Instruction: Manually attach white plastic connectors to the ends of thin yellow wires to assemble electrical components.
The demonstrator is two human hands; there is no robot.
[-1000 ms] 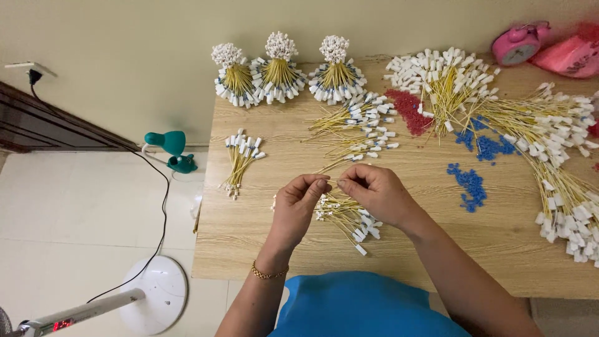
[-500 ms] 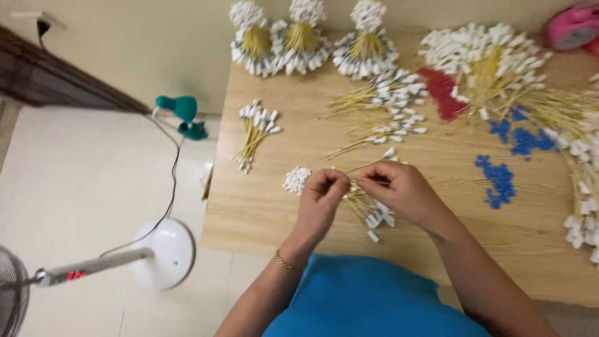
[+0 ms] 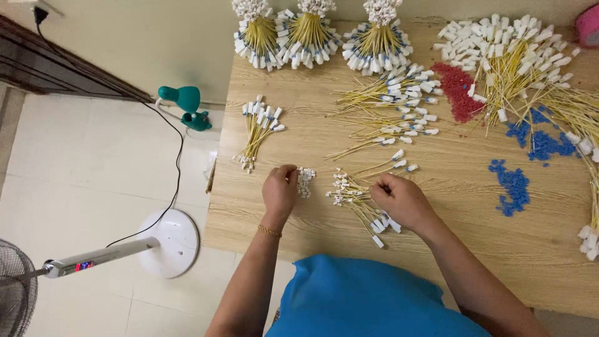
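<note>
**Hands among yellow wire leads on a wooden table**

The left hand (image 3: 279,190) rests on the light wooden table (image 3: 437,237), its fingertips pinched on a small cluster of white plastic connectors (image 3: 305,181) lying just beside it. The right hand (image 3: 402,201) is curled, knuckles up, its fingers pressing on a loose bundle of thin yellow wires with white end caps (image 3: 357,198) that lies between the two hands. A second small bundle of yellow wires (image 3: 258,132) lies near the table's left edge. Scattered blue beads (image 3: 513,185) sit to the right, well apart.
</note>
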